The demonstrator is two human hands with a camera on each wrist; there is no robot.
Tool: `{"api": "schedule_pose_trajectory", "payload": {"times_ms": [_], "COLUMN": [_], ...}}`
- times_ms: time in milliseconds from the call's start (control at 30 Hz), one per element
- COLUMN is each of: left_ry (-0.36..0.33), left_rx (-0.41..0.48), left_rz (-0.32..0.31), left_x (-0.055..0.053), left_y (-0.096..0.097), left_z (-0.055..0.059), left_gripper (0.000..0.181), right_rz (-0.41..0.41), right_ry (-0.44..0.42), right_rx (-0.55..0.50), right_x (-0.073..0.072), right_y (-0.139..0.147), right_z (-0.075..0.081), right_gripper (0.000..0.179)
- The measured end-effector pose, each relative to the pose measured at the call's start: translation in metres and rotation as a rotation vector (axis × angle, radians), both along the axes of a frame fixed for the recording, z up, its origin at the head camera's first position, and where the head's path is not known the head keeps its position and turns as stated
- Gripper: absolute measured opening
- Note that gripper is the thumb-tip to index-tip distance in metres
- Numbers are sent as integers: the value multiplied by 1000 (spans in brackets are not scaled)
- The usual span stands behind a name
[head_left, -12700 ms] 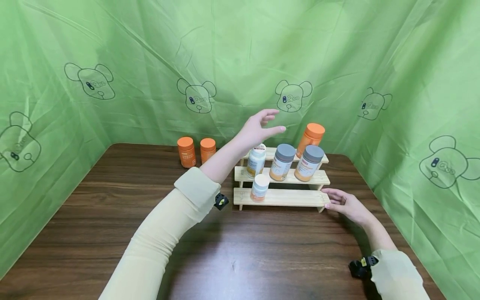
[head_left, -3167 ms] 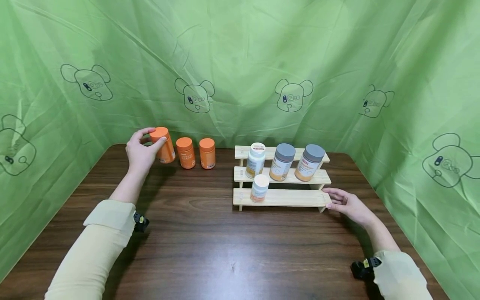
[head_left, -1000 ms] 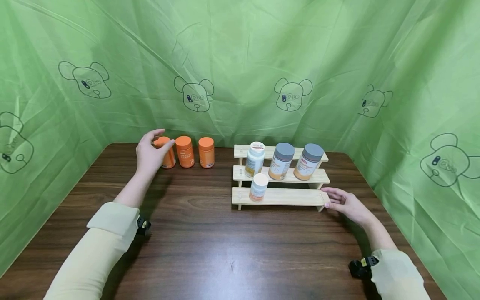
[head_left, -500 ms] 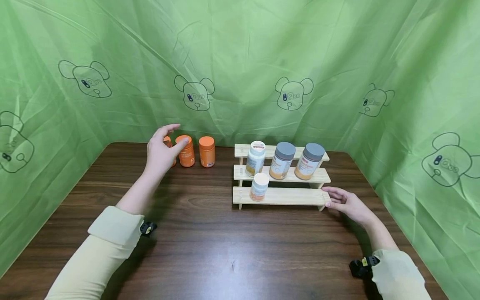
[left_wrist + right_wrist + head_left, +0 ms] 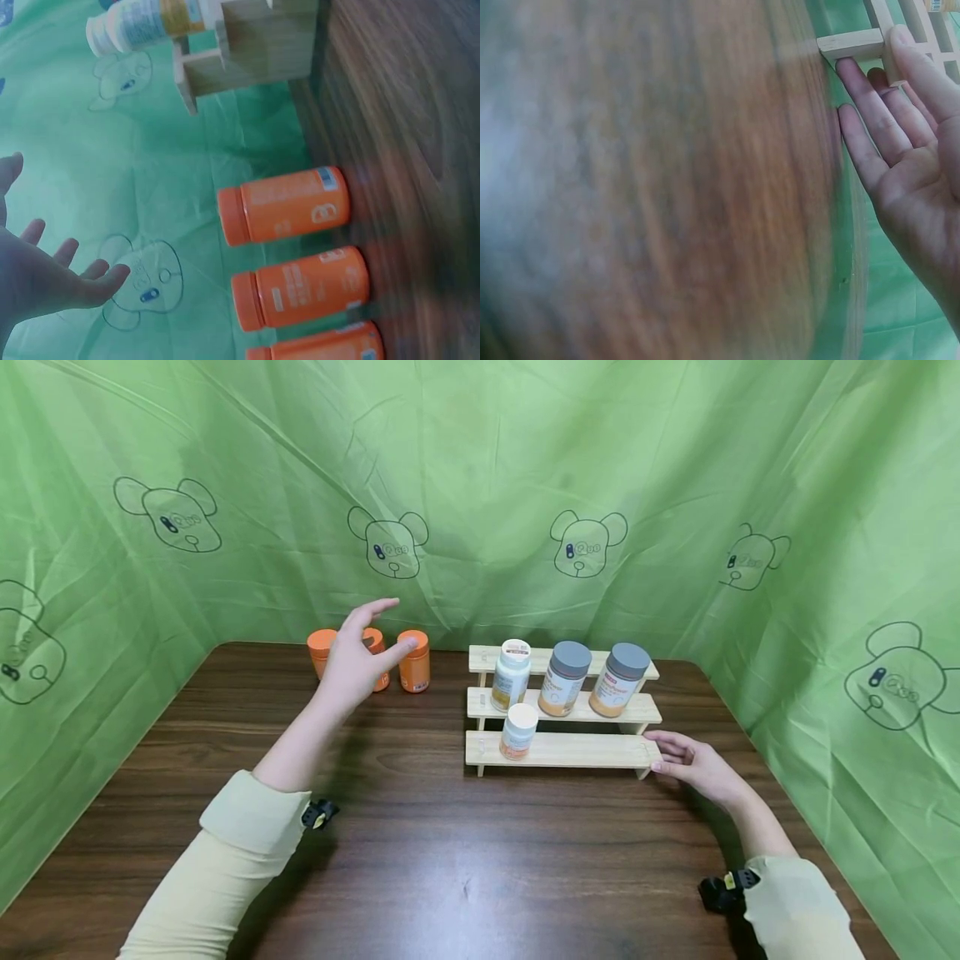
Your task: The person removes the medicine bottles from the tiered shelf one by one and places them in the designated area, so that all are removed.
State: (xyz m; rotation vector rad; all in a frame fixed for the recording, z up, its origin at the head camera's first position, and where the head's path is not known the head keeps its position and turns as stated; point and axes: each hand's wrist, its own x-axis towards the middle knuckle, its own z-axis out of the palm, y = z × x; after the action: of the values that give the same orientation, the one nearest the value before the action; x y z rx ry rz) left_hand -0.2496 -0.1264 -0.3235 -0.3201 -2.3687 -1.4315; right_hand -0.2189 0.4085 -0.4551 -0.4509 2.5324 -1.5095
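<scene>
My left hand hovers in front of a row of three orange bottles, fingers spread and holding nothing. It partly hides the left bottle and the middle bottle; the right bottle shows by its thumb. In the left wrist view all three orange bottles stand apart from the fingers. A three-tier wooden display rack is at the right. My right hand holds the right end of its lowest tier, thumb in front and fingers behind; the right wrist view shows this grip on the end leg.
On the middle tier stand a white bottle and two grey-capped bottles, one left and one right. A small white bottle sits on the lowest tier. Green curtain encloses the dark wooden table.
Earliest, an orange bottle stood on the rack's top tier. Later my left hand held it beside the other two; now it stands released at the row's left end. The left hand has moved right.
</scene>
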Motion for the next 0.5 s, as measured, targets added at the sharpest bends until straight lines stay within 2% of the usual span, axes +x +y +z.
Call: {"api": "schedule_pose_trajectory", "payload": {"times_ms": [233,500], "left_ry": [-19,-3], "left_rx": [21,32], "left_rz": [-99,-168], "left_x": [0,-4], "left_y": [17,40], "left_z": [3,1], "left_gripper": [66,65], "right_rz": [8,16], "right_ry": [7,7], "right_rx": [2,0], "right_x": [-1,-1], "right_y": [0,0], "right_z": [0,0], "right_gripper": [55,54]}}
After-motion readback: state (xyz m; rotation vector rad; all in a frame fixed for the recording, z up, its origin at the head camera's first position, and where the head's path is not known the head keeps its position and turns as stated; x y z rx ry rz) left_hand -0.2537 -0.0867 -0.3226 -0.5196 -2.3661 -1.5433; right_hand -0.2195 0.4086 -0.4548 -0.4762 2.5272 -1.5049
